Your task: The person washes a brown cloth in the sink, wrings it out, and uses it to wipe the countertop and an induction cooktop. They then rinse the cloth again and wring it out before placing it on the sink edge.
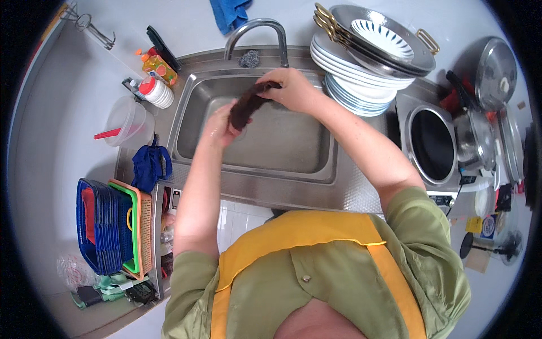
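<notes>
A dark brown cloth-like thing (250, 106), its exact kind not plain, is stretched between my two hands over the steel sink (288, 148). My left hand (222, 123) holds its lower end above the left part of the basin. Its upper end is pinched in my right hand (292, 89), just below the chrome faucet (262, 25). The faucet's spout points down at the back rim, beside a steel wool scrubber (249, 59). No water stream shows from the spout. The basin's bottom looks bare or thinly wet.
Stacked plates (360, 95) with steel pans (381, 38) on top stand right of the sink, near a cooktop (432, 144). Bottles (159, 70), a clear plastic tub (131, 123) and a blue cloth (150, 165) lie left. Nested plastic baskets (106, 229) are at lower left.
</notes>
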Demonstrator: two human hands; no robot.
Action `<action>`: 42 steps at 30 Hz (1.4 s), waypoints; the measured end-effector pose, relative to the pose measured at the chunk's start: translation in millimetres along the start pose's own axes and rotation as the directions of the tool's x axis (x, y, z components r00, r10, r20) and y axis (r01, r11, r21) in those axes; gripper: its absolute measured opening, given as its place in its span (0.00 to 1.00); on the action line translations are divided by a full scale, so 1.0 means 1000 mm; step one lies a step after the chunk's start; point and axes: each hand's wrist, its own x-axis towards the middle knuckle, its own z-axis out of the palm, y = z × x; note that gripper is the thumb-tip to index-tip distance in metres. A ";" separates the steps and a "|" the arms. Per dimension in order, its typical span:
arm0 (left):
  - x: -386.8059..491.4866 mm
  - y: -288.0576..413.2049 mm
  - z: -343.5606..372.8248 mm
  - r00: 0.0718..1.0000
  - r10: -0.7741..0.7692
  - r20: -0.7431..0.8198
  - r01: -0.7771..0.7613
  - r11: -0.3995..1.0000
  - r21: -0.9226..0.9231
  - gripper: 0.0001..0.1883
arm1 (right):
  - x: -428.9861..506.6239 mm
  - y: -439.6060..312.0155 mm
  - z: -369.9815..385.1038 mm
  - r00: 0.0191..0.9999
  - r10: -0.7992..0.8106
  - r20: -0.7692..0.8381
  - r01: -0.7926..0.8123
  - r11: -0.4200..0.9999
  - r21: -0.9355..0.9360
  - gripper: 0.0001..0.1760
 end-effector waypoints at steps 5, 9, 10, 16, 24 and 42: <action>0.021 -0.028 -0.030 0.990 -0.053 -0.133 0.037 0.992 -0.118 0.11 | 0.000 0.002 0.005 0.992 0.023 -0.126 -0.017 0.999 0.047 0.11; 0.026 -0.028 -0.055 0.995 -0.066 -0.072 0.044 0.961 -0.275 0.17 | 0.002 0.000 -0.002 0.974 0.216 -0.065 -0.198 0.957 0.214 0.11; 0.027 -0.027 -0.058 0.997 -0.072 -0.037 0.054 0.931 -0.360 0.19 | 0.003 -0.002 -0.004 0.967 0.238 -0.093 -0.204 0.938 0.282 0.10; 0.015 -0.021 -0.025 0.986 0.136 -0.092 -0.108 0.959 0.260 0.23 | 0.014 -0.024 -0.010 0.942 0.332 -0.060 -0.266 0.842 0.470 0.16; -0.008 0.032 0.056 0.735 0.215 0.643 -0.369 0.923 0.114 0.25 | 0.014 -0.050 -0.030 0.950 0.309 0.039 -0.294 0.848 0.442 0.16; -0.023 0.076 0.035 0.895 0.228 0.384 -0.411 0.085 0.908 0.12 | 0.008 -0.066 -0.056 0.930 0.335 -0.154 -0.315 0.939 0.138 0.14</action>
